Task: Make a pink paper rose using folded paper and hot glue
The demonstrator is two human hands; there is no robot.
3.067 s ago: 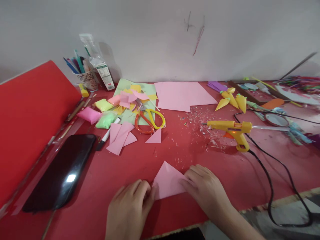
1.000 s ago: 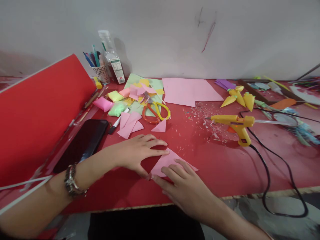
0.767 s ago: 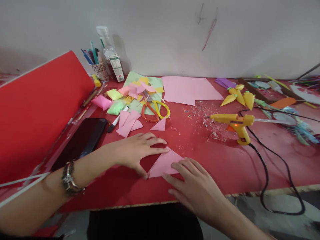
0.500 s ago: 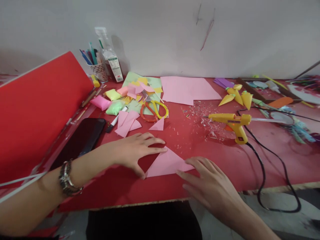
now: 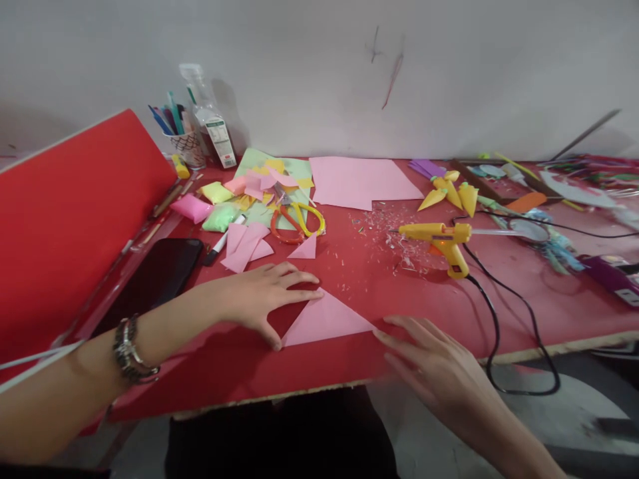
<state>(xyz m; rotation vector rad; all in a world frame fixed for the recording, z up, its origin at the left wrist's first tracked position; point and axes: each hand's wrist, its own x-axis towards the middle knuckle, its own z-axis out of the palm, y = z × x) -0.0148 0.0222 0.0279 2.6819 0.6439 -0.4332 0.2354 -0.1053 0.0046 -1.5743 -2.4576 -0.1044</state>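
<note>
A black phone (image 5: 150,283) lies well left of the pink paper triangle (image 5: 322,322). The left hand (image 5: 259,303), open with fingers spread, touches the triangle's left edge with forefinger and thumb. The triangle lies flat on the red surface (image 5: 379,279). The right hand (image 5: 439,369), open and flat, is just right of the triangle's corner. A yellow glue gun (image 5: 439,236) stands beyond the triangle, to its right.

Readable txt: none; all print too small or blurred.
Bottle label (image 5: 215,138): white w/ green band, rows of fine print, illegible.
Purple box (image 5: 610,277): white sticker at near end w/ dark marks, can't read.
Wall scribbles (image 5: 384,66): dark + red pen strokes, no letters or nos. made out.
</note>
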